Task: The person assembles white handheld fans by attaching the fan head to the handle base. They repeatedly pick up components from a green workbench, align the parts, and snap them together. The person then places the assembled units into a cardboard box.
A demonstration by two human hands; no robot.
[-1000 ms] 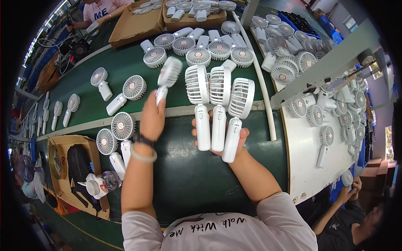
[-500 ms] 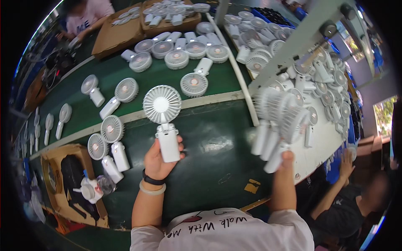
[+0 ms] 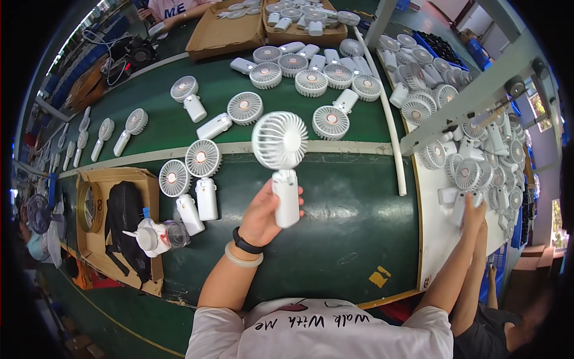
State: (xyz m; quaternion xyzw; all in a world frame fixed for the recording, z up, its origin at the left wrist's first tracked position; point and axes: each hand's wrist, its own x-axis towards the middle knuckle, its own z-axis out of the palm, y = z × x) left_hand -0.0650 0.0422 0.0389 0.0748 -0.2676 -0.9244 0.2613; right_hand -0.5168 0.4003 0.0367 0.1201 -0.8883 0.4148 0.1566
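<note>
Here's the left hand front and centre, fingers wrapped around the white plastic handheld fan, handle in the palm and round ribbed head standing upright above the fist. That low grip seems to suit it: the cage is clear of the fingers, its face turned off to the side. Away to the right, the right hand is down among pale handles over the white worktop, fingers bent close to a bunched cluster of white fans; how firmly it has hold of any handle, I can't tell. A co-worker's bare forearm runs up alongside that wrist. Just left of the left hand, a pair of white fans with round cages lies side by side on the dark green worktop, handles towards the person, perhaps for an easy pick-up. Beyond the hands, more white fans sit grouped, heads mostly nearest, while a long white pole lies between that group and the right-hand pile, apparently as a divider. Farther left, an open brown cardboard box corrals a black fabric bag.
</note>
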